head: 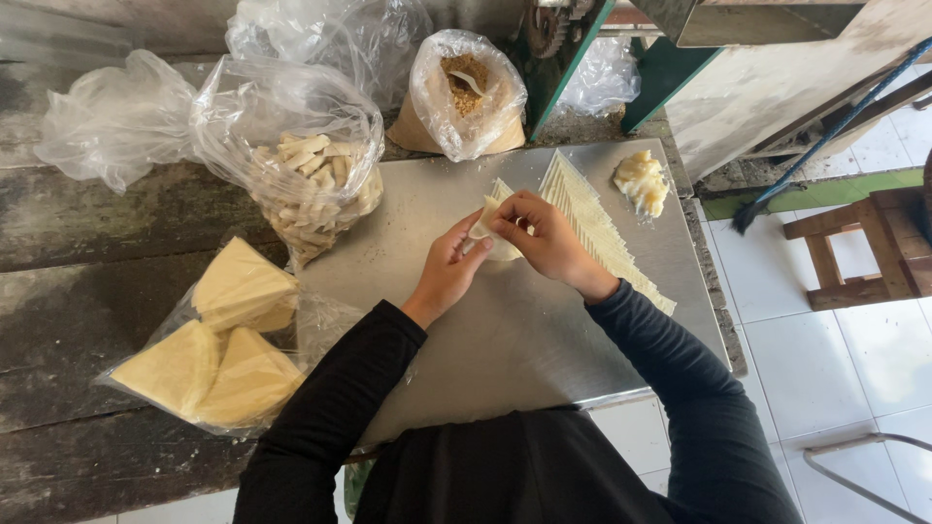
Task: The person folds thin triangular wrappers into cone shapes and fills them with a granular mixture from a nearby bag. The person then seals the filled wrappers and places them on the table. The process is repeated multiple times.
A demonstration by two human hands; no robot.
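Both hands, left hand (449,270) and right hand (540,238), pinch a pale wrapper (490,236) mid-tray (505,340); bare metal nearer, clear bags (291,165) crowd its left edge.

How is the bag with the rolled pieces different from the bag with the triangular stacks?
The bag of rolled pieces stands upright with its mouth open; the bag of triangular stacks lies flat on the wooden bench. The first holds many small pale rolls, the second three large yellowish wedges. Both are clear plastic, left of the metal tray.
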